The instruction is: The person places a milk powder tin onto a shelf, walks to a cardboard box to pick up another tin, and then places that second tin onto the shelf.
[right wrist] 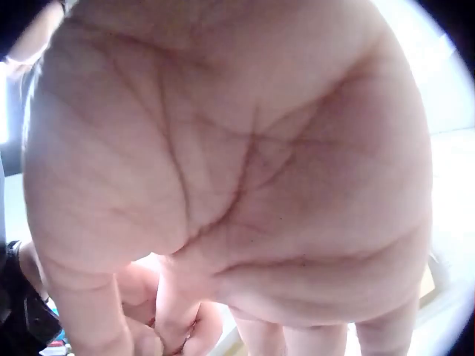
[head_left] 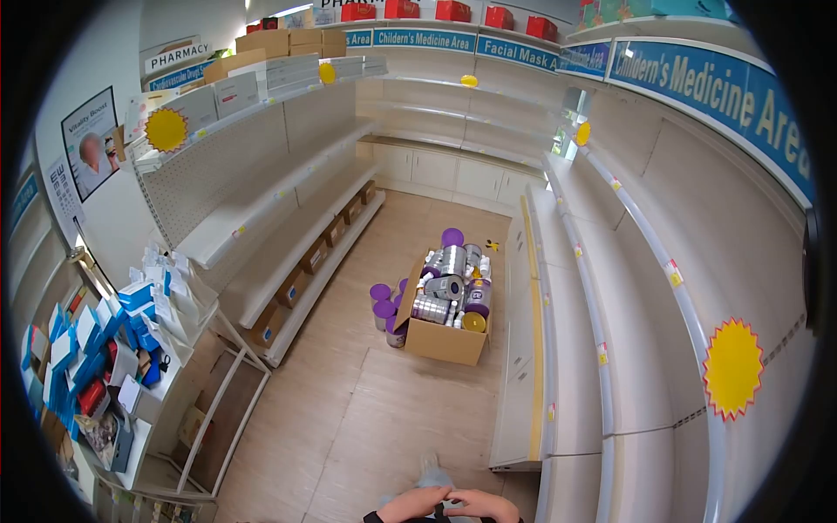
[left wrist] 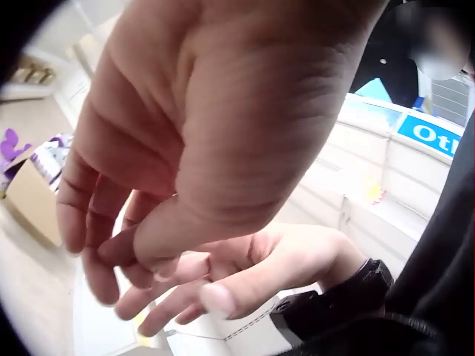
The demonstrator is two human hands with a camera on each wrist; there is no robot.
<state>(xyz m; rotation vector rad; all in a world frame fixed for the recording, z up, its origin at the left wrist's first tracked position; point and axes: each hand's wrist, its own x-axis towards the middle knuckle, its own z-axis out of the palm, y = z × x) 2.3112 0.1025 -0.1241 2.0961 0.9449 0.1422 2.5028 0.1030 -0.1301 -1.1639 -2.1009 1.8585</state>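
Observation:
At the bottom edge of the head view, my left hand (head_left: 417,503) and right hand (head_left: 481,503) are held in front of the body, fingertips close together. Nothing is held in either. In the left wrist view the left hand (left wrist: 200,126) hangs with loosely bent fingers, and the right hand (left wrist: 278,259), wearing a black wrist strap (left wrist: 334,300), shows behind it. The palm of the right hand (right wrist: 245,178) fills most of the right wrist view, its fingers pointing down. Ahead on the floor stands an open cardboard box (head_left: 443,342) heaped with cans (head_left: 431,308) and small white bottles.
Several purple-lidded cans (head_left: 384,309) stand left of the box. White shelving (head_left: 575,366) runs along the right, and another shelf unit (head_left: 261,218) with small cartons below stands left. A table (head_left: 166,383) at lower left is piled with blue and white packages (head_left: 83,336).

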